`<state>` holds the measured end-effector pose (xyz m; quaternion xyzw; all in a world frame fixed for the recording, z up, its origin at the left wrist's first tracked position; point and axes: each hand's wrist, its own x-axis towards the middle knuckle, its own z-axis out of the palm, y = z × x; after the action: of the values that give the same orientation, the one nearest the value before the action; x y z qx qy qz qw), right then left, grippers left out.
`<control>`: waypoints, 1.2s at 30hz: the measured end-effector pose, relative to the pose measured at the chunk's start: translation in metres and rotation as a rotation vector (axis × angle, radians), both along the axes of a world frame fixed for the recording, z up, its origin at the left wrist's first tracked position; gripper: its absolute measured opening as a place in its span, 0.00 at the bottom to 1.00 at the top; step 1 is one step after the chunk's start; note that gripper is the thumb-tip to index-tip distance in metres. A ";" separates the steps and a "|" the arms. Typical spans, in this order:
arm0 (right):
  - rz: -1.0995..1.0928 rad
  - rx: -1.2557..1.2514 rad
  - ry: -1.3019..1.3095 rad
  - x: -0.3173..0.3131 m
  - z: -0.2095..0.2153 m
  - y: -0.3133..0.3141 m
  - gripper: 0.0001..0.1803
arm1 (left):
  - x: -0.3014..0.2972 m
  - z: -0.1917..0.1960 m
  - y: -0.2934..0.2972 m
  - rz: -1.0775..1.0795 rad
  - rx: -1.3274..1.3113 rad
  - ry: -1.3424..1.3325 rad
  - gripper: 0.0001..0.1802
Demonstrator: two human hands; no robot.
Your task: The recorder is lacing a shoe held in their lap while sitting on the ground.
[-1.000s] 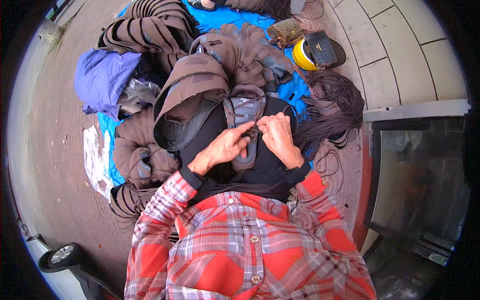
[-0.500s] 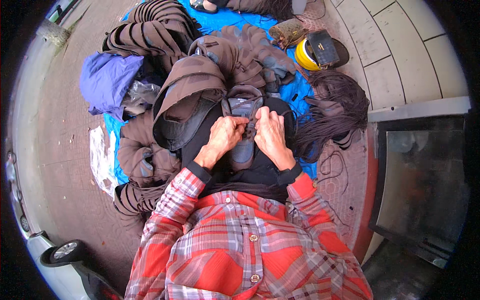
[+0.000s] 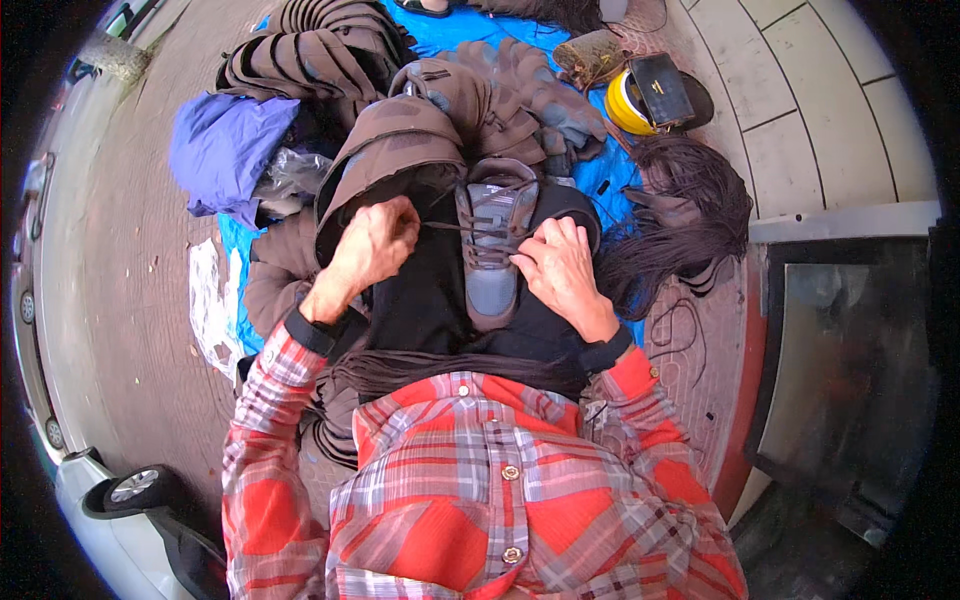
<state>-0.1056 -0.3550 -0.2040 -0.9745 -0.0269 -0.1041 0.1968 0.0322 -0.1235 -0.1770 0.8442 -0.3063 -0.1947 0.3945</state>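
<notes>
On my black-trousered lap sits a grey-brown shoe [image 3: 490, 293], toe toward me, dark laces crossing its front. My left hand [image 3: 375, 245] is closed left of the shoe, pinching a dark shoelace [image 3: 445, 227] that stretches back to the eyelets. My right hand [image 3: 565, 272] is at the shoe's right edge, its thumb and forefinger pinched together beside the lace rows; what lies between the fingertips is too small to make out. A bundle of loose brown laces [image 3: 450, 368] lies across my lap against the shirt.
Nested brown shoe uppers [image 3: 395, 150] lean at my left knee, with more stacks [image 3: 310, 70] beyond. A large heap of dark laces [image 3: 690, 200] lies right. Purple cloth [image 3: 225, 150], a blue tarp [image 3: 480, 32], a yellow container [image 3: 625, 103] and a black pouch [image 3: 660, 90] surround me.
My left hand has moved away from the shoe to the left, drawing out the lace. My right hand has shifted slightly right and down along the shoe's edge.
</notes>
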 end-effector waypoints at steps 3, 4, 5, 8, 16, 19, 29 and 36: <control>0.062 0.193 0.012 0.007 0.002 -0.007 0.09 | -0.010 -0.004 0.004 0.232 -0.133 0.800 0.02; 0.086 0.165 0.037 0.008 0.007 -0.012 0.09 | -0.012 -0.016 0.008 0.255 -0.341 1.071 0.03; 0.112 0.157 0.042 0.011 0.007 -0.019 0.09 | -0.017 -0.022 0.012 0.279 -0.560 1.335 0.04; 0.095 0.025 0.035 0.017 0.018 -0.035 0.09 | -0.027 -0.022 0.013 0.283 -0.870 1.656 0.06; 0.141 0.189 0.346 0.024 0.044 -0.024 0.13 | -0.031 -0.034 0.030 0.343 -1.237 1.788 0.07; 0.201 0.149 0.287 0.022 0.034 -0.029 0.13 | -0.029 -0.037 0.028 0.318 -1.239 1.776 0.07; -0.086 0.217 0.539 0.045 0.025 -0.033 0.13 | -0.039 -0.040 0.027 0.329 -1.318 1.814 0.06; -0.023 0.579 0.691 0.032 0.028 -0.016 0.12 | -0.042 -0.049 0.022 0.304 -1.311 1.774 0.07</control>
<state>-0.0737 -0.3714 -0.1761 -0.8570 0.0815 0.2222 0.4577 -0.0101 -0.1011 -0.2257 0.0627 0.1474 -0.4793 0.8629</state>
